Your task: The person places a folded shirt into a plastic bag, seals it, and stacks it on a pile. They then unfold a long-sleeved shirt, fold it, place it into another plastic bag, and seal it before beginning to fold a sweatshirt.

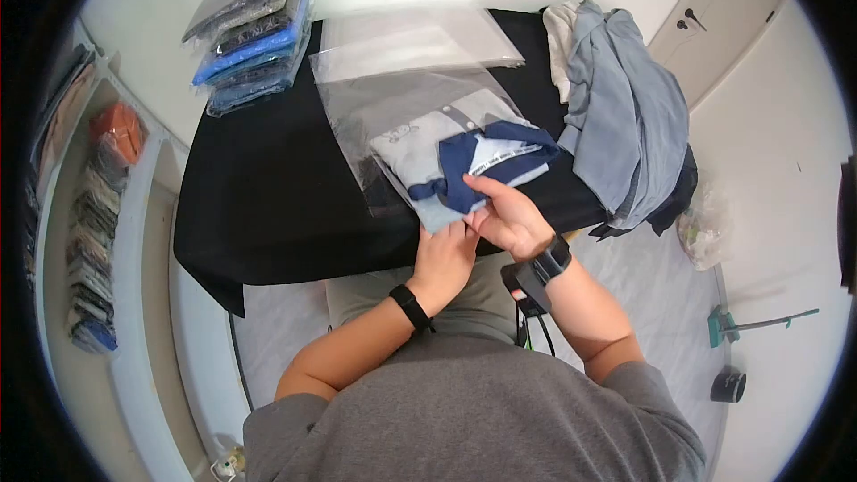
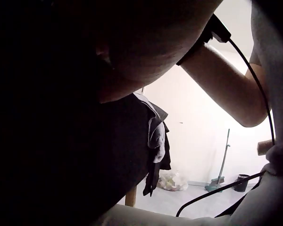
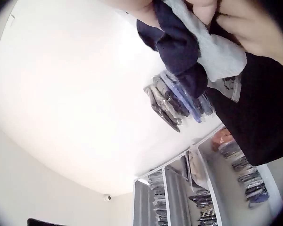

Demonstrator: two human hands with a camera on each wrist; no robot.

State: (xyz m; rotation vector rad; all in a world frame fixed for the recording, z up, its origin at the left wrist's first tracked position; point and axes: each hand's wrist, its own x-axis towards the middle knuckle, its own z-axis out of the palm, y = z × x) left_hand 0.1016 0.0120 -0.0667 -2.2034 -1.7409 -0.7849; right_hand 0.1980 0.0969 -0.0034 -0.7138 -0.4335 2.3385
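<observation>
A folded light grey garment with a navy collar (image 1: 457, 161) lies partly inside a clear plastic bag (image 1: 344, 94) near the table's front edge. My right hand (image 1: 511, 219) pinches its near edge between thumb and fingers. Beside it, my left hand (image 1: 444, 261) is at the garment's near corner, its fingertips hidden under the cloth. The right wrist view shows the navy and grey cloth (image 3: 221, 54) bunched at the fingers. In the left wrist view the hand (image 2: 146, 47) is dark and its fingers cannot be made out.
More clear bags (image 1: 411, 31) lie at the table's back. Bagged garments (image 1: 254, 40) are stacked at the back left; loose blue-grey clothes (image 1: 625, 116) hang over the right side. Shelves (image 1: 134, 241) stand left of the black-covered table (image 1: 259, 205).
</observation>
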